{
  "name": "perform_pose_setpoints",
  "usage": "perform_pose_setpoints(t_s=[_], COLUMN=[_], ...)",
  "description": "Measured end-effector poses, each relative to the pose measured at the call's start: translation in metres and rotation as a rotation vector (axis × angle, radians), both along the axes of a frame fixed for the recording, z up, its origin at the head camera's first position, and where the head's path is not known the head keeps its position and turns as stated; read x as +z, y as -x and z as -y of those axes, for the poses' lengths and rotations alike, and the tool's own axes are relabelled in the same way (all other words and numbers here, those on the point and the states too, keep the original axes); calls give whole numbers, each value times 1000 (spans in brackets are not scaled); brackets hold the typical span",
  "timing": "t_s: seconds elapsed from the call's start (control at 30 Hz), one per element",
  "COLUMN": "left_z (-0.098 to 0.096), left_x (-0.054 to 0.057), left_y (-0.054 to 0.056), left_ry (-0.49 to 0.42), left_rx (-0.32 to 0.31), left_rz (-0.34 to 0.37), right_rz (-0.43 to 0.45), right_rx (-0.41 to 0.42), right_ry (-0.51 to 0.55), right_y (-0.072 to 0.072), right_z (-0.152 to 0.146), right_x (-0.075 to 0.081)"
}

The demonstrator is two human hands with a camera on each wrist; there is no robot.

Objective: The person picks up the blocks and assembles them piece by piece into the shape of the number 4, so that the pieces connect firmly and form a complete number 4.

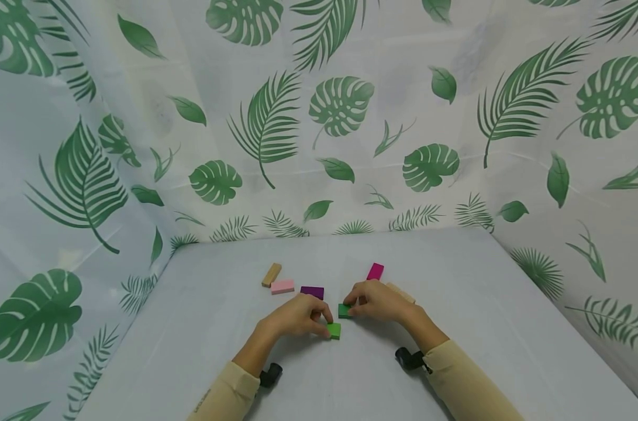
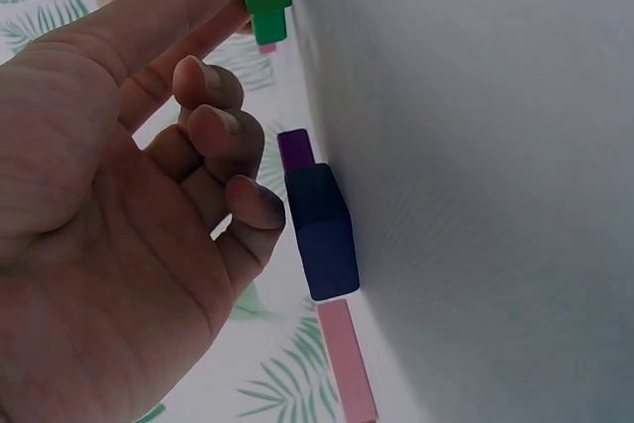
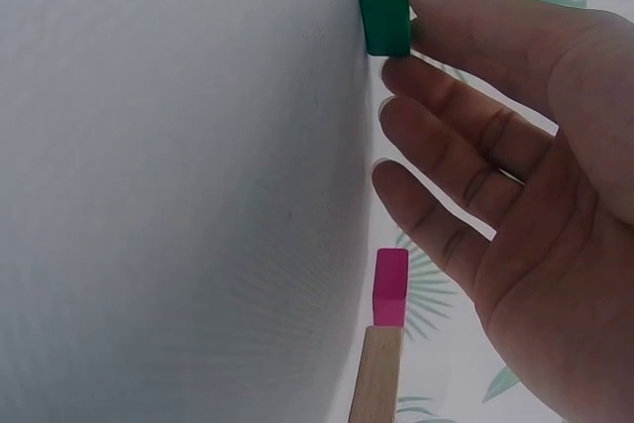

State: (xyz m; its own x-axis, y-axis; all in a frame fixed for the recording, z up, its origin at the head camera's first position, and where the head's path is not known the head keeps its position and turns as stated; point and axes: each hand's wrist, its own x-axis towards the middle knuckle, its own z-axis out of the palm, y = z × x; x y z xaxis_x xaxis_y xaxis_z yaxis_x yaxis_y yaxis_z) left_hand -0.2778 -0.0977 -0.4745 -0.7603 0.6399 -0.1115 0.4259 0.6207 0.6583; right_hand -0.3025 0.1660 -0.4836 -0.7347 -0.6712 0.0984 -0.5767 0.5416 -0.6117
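Observation:
My left hand pinches a light green block by its left end, between thumb and forefinger. Just beyond it, to the right, my right hand holds a dark green block with thumb and forefinger. In the right wrist view that block stands close to the white surface, the other fingers loosely bent below it. Behind my left hand lie a purple block and a dark blue block, the latter hidden in the head view.
Left of the purple block are a pink block and a wooden block. A magenta block and another wooden block lie beyond my right hand. Leaf-patterned curtains enclose the white table.

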Motion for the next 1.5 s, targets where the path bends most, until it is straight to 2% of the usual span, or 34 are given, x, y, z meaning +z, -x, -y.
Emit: perform_pose_setpoints(t_s=[0.63,1.1,1.5], left_z=[-9,-10,-13], left_x=[0,-2,0], left_y=[-4,-4,-7], left_ry=[7,52,40], left_rx=[-7,28,27], left_rz=[-70,-134,-163], right_rz=[12,12,21], right_rx=[15,28,44], right_ry=[-1,-1,8], right_y=[1,0,-1], right_z=[3,3,4], right_x=[-2,-1,-1])
